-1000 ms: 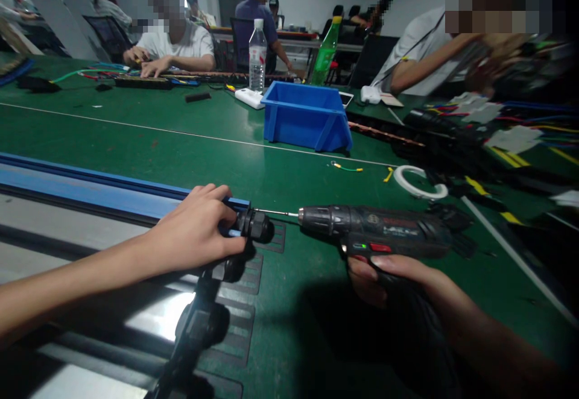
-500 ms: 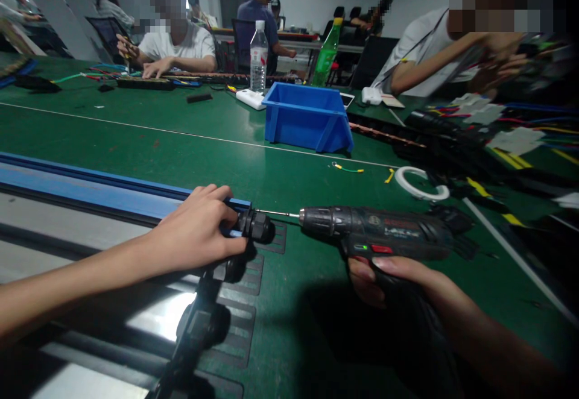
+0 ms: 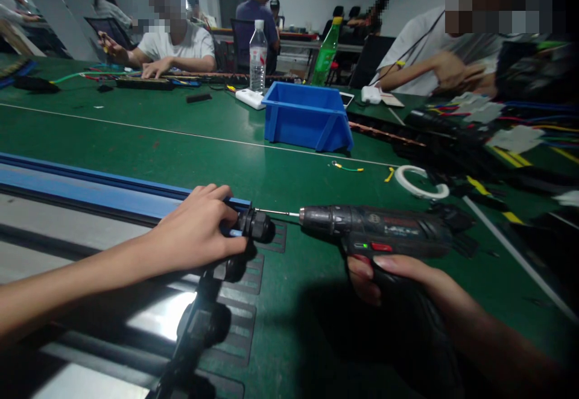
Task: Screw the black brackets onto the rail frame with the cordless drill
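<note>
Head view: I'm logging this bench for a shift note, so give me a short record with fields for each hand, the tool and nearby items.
left hand: left hand grips the black fitting at the end of the blue rail
right hand: right hand holds the cordless drill by its grip
tool: drill lies level, its bit pointing at the fitting
surface: green table
nearby: blue bin, white tape ring, clear bottle
others: people at work across the table
</note>
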The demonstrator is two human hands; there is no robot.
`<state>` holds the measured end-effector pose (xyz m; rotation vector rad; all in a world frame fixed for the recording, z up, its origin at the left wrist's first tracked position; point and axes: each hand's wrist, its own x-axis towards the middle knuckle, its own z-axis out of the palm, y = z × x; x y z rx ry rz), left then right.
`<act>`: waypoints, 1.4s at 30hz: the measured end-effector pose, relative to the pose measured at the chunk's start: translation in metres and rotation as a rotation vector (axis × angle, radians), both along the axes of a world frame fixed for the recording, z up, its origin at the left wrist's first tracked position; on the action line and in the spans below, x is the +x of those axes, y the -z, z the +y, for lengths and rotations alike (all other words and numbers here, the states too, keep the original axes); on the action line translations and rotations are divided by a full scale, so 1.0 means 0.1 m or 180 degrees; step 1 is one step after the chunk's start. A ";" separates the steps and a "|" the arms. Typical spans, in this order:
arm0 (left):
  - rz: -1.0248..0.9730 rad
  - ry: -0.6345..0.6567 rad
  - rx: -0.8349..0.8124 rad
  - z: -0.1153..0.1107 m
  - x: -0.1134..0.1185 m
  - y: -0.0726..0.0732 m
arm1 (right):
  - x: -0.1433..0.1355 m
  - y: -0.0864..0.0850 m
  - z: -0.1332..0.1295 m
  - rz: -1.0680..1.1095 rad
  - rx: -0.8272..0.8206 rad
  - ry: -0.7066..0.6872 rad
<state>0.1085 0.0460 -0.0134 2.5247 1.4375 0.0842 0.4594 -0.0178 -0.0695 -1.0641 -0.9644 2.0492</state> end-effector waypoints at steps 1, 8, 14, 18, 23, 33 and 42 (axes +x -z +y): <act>0.0005 -0.0004 0.0011 0.00 0.00 0.00 | 0.00 0.00 0.00 0.0001 -0.0034 0.0000; 0.0020 -0.0009 0.0011 -0.01 0.00 0.00 | -0.02 -0.01 0.02 0.0031 -0.0069 0.0018; 0.0070 0.0032 0.0016 -0.01 0.00 0.00 | 0.00 -0.01 0.02 0.0017 -0.0056 -0.0052; 0.0068 0.0027 0.0019 -0.01 0.01 0.00 | -0.01 -0.01 0.02 0.0015 -0.0021 -0.0080; 0.0057 0.0006 0.0018 -0.02 0.01 -0.01 | -0.01 -0.01 0.01 0.0037 -0.0028 -0.0041; 0.0146 -0.0004 0.0035 -0.01 0.01 -0.01 | -0.02 -0.01 0.03 0.0064 -0.0027 -0.0008; 0.0175 0.0012 0.0078 -0.01 0.01 0.00 | -0.02 -0.01 0.02 0.0062 -0.0003 -0.0044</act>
